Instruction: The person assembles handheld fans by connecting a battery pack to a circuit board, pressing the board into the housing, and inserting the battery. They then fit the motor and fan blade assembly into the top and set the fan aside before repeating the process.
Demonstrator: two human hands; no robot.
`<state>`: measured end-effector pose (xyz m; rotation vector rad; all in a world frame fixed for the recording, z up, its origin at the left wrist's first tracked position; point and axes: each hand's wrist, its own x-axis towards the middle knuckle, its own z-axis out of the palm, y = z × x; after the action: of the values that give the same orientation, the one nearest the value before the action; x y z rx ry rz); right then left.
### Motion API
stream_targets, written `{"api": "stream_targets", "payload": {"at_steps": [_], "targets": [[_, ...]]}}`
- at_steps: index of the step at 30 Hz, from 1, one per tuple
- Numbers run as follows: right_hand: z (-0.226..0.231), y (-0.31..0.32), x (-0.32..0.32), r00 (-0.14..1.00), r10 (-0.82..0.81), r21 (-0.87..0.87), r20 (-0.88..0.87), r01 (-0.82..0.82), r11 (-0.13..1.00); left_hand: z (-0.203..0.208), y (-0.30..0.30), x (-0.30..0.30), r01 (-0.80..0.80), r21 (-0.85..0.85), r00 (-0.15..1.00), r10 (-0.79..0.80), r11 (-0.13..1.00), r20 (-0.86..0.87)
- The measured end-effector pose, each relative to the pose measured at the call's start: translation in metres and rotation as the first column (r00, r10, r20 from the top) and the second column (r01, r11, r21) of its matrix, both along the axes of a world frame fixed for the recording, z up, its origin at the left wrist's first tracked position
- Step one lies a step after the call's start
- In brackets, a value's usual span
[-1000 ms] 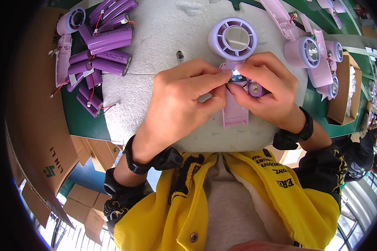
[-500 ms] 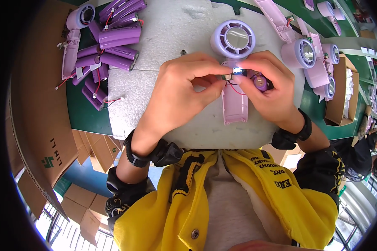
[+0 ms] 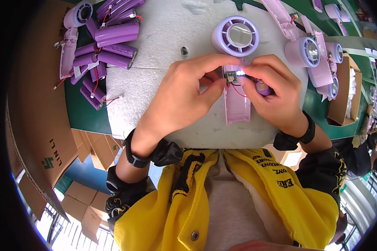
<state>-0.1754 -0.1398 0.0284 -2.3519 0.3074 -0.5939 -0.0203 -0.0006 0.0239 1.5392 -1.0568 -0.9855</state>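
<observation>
A lilac handheld fan (image 3: 238,35) lies on white foam, its round head away from me and its open handle shell (image 3: 238,106) toward me. At its neck is a small green circuit board (image 3: 231,77) with a bright lit spot and red and black wires. My left hand (image 3: 186,90) is closed about the board's left side, thumb at its edge and index finger stretched across the fan's neck. My right hand (image 3: 278,90) curls round a purple battery (image 3: 262,88), with its thumb and index tips at the lit end of the board. Fingers partly hide the board.
Several purple batteries (image 3: 117,35) with wired plugs are heaped on the left, beside another fan (image 3: 78,16). More part-open fans (image 3: 302,52) lie on the right by a cardboard box (image 3: 343,94). The foam sheet (image 3: 155,25) covers part of the green table (image 3: 86,117).
Both hands and the fan have shifted slightly right. My left index finger has moved up over the fan's neck, and more of the circuit board shows.
</observation>
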Motion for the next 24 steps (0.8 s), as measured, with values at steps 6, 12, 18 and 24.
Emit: {"api": "stream_targets", "payload": {"at_steps": [6,12,18,24], "targets": [[0.0,0.001,-0.001,1.0,0.01,-0.093,-0.002,-0.01,0.996,-0.003,0.0,-0.002,-0.014,-0.011,1.0,0.014,1.0,-0.012],[0.006,0.0,0.002,0.999,0.002,-0.105,-0.041,-0.006,0.994,-0.004,-0.003,-0.008,-0.104,0.061,0.987,0.111,0.993,-0.116],[0.008,-0.009,0.0,0.983,-0.063,0.072,-0.173,0.076,0.995,0.003,-0.006,-0.002,0.005,-0.045,0.976,0.005,0.999,0.216],[0.035,-0.031,-0.012,0.857,0.306,0.573,-0.415,-0.015,0.819,-0.002,-0.003,-0.004,0.011,-0.075,0.969,0.008,0.997,0.247]]}}
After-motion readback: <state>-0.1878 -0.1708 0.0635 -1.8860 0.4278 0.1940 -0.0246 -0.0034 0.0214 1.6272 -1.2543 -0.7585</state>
